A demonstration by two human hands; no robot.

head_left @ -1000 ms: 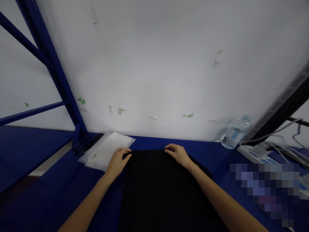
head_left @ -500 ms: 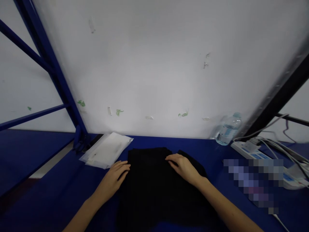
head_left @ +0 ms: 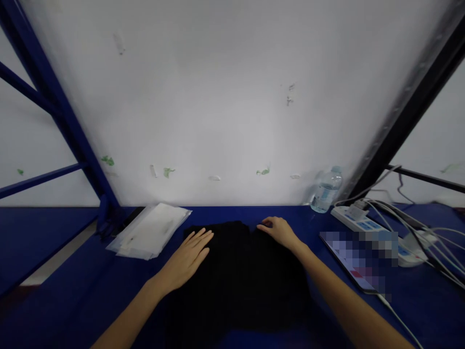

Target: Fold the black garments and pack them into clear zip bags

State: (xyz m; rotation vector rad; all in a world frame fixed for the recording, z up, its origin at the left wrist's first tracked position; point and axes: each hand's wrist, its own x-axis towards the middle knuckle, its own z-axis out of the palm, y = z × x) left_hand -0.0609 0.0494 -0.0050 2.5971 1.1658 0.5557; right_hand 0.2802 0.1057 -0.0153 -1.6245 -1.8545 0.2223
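A black cloth garment point(head_left: 247, 281) lies spread on the blue tabletop in front of me; folds and seams are hard to make out in the dark fabric. A small notch shows in its far edge. My left hand point(head_left: 189, 257) rests flat on its upper left part, fingers stretched out. At the far right corner, my right hand point(head_left: 281, 232) has its fingers bent toward the thumb, pinching at the fabric edge; the exact contact is partly hidden.
White papers in clear plastic sleeves point(head_left: 150, 232) lie to the left. At the right are a water bottle point(head_left: 327, 191), a white power strip point(head_left: 354, 218) with tangled cables, and a phone point(head_left: 350, 264) on a cable. A white wall point(head_left: 218, 106) rises behind, between metal frame posts.
My left hand has moved from the garment's left edge onto the fabric, fingers straighter. My right hand has shifted to the far right corner, and the right-hand flap now lies more spread out. The view has shifted.
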